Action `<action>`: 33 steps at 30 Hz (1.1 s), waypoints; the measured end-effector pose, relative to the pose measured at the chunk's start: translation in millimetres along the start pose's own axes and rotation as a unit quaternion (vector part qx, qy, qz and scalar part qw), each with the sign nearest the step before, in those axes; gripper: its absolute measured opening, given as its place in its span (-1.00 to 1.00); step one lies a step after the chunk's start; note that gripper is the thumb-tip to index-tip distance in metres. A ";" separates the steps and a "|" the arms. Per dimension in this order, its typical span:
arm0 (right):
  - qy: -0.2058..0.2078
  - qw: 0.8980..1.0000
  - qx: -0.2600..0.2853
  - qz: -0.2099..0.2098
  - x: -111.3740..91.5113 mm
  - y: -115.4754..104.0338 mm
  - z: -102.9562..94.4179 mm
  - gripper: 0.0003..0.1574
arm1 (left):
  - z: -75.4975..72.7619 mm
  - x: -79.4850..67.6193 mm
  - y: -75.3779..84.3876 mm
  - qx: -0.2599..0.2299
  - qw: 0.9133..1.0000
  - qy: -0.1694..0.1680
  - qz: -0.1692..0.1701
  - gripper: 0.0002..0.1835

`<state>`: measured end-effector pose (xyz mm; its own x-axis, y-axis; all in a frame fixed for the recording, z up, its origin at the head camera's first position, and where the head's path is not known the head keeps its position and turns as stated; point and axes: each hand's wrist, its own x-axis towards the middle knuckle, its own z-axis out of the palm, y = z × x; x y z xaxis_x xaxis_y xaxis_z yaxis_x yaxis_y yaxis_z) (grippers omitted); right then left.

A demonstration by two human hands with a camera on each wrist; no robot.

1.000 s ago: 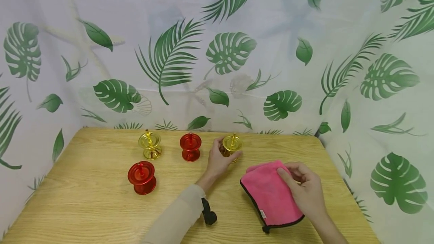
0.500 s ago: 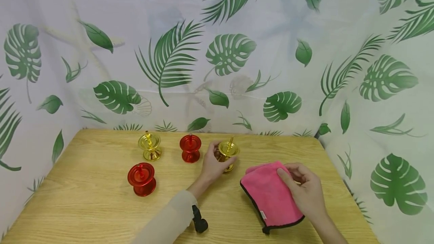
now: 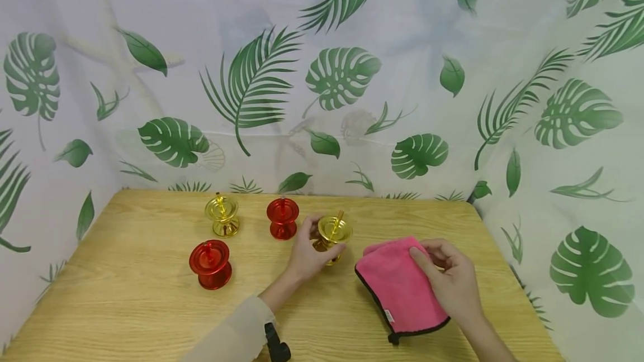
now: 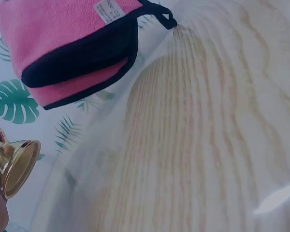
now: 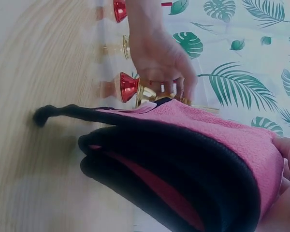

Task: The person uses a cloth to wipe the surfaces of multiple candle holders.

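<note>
In the head view my left hand (image 3: 308,256) grips a shiny gold candle holder (image 3: 336,229) by its narrow waist, thumb in front. The candle holder is tilted, and its centre stick leans to the right. The left wrist view shows its flared gold foot (image 4: 18,166) raised, at the left edge. My right hand (image 3: 455,281) pinches a folded pink cloth (image 3: 402,289) with dark edging, thumb on top. Seen from the right wrist, the cloth (image 5: 237,126) hangs in folds, a dark loop at its corner. It hides part of the gold candle holder there.
Another gold candle holder (image 3: 224,218) and a red candle holder (image 3: 283,219) stand along the back of the wooden table (image 3: 126,317). A second red candle holder (image 3: 210,264) stands nearer, at left. A leaf-patterned fabric (image 3: 271,88) encloses the table's back and sides.
My left hand has brought the gold candle holder from the back of the table toward me and slightly left, tilting it. My right hand and the pink cloth have stayed nearly still.
</note>
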<state>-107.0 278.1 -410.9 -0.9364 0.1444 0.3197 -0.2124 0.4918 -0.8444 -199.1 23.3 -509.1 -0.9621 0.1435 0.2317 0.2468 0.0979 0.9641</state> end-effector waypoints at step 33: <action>-0.091 0.993 -0.001 -0.073 10.8 -24.1 23.5 -0.91 | -42.8 -44.6 72.9 0.215 0.944 -0.110 0.225 -0.17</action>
<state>-118.6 247.6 -397.2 -0.9308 -0.0865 0.3550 -0.3491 0.4976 -0.7941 -143.2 -18.1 -443.6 -0.7132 0.4627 0.5266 0.6942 0.3619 0.6222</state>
